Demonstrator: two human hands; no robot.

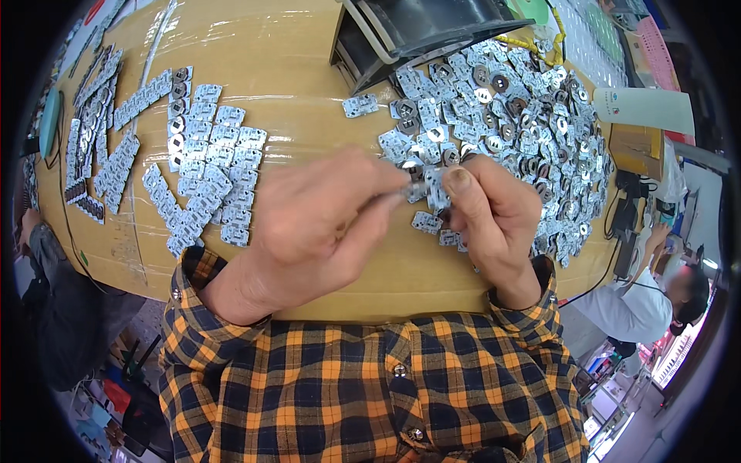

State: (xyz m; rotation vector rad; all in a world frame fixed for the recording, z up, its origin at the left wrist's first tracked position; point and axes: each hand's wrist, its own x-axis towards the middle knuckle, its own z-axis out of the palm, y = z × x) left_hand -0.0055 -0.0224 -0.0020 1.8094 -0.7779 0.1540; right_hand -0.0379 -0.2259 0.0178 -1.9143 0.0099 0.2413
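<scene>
We see two bare hands near the centre of the frame, meeting over a small silvery plate [435,189], flat and glinting like thin metal. The right hand [498,212] is closed on it, thumb laid over curled fingers. The left hand [320,220] is blurred, its thumb and forefinger drawn together at the plate's left side; we cannot tell whether they grip it. Around and behind the right hand, a loose heap [540,147] of similar plates, some with dark round discs, spreads across the right of the frame. At left of centre, we find joined-looking rows [224,147] of plates lying flat and overlapping. All rest on a brown tabletop [297,77] under glossy, creased clear film. A black, hard-edged housing [432,35] with a curved inner wall stands at the top.
</scene>
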